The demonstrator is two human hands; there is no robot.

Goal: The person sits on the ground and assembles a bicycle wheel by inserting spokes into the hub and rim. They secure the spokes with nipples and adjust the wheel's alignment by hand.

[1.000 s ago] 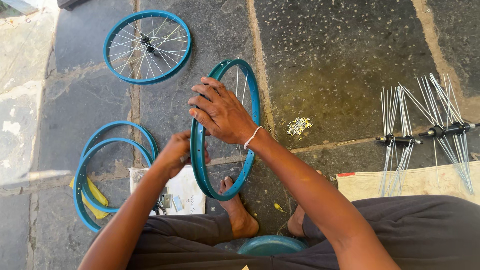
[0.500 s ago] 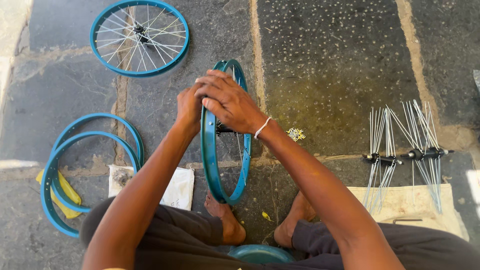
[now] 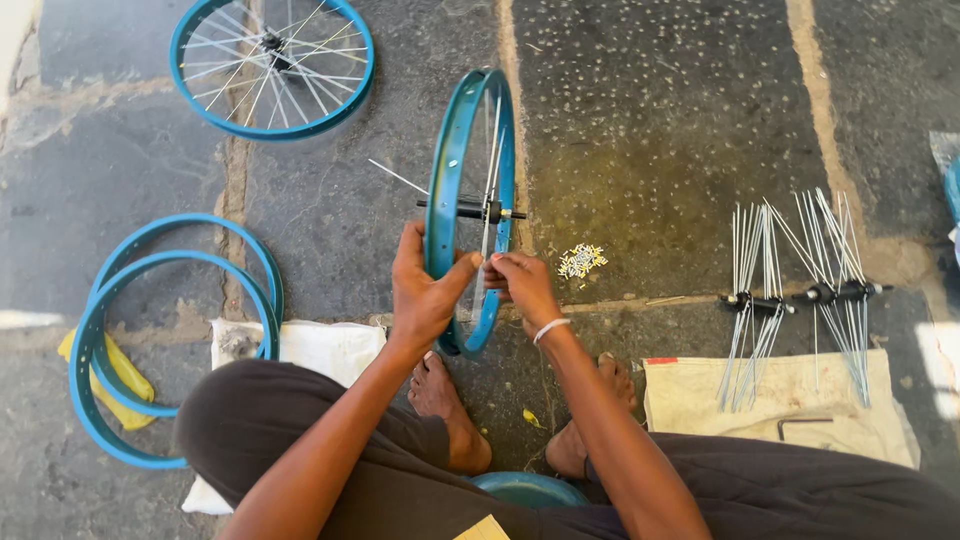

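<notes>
A teal bicycle rim (image 3: pixel 452 150) stands upright on the stone floor between my bare feet, with a black hub (image 3: pixel 470 210) and a few thin spokes inside it. My left hand (image 3: pixel 425 290) grips the rim's near side, thumb across it. My right hand (image 3: pixel 522 285) pinches a spoke at the rim's lower inner edge. A white band circles my right wrist.
A finished spoked teal wheel (image 3: pixel 272 62) lies at top left. Two bare teal rims (image 3: pixel 160 330) lie at left over a yellow cloth. A small pile of nipples (image 3: pixel 581 261) sits right of the rim. Two hubs with spokes (image 3: pixel 795 295) rest by a beige sack (image 3: pixel 780 405).
Both hands have dropped from the rim's top to its lower near part. The left hand now clasps the rim and the right has taken a spoke. The view has shifted right.
</notes>
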